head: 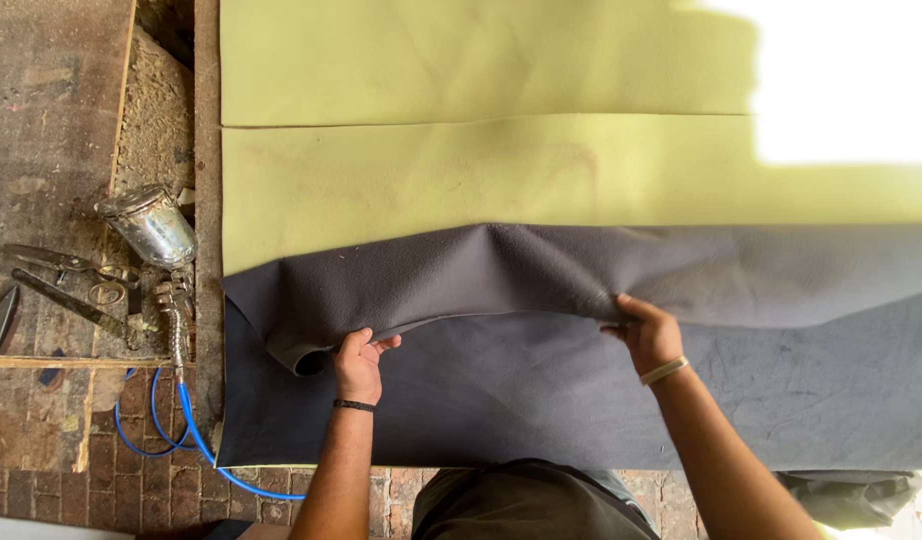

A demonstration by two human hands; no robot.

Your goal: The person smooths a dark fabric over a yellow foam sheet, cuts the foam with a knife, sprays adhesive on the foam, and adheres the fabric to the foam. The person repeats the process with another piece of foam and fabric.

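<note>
A dark grey fabric sheet (pixel 541 390) lies over yellow-green foam panels (pixel 461 170). Its far part is folded back toward me, forming a rolled fold (pixel 431 285) across the middle. My left hand (pixel 359 362) grips the fold's edge near its left end, fingers curled under it. My right hand (pixel 649 332) pinches the same folded edge further right. A black band sits on my left wrist and a pale bracelet on my right.
A metal spray gun with a shiny cup (pixel 151 228) lies at the left, its blue hose (pixel 186 440) looping over the brick floor. Scissors (pixel 66 280) rest on a worn wooden board (pixel 41 120). Bright sunlight washes out the top right.
</note>
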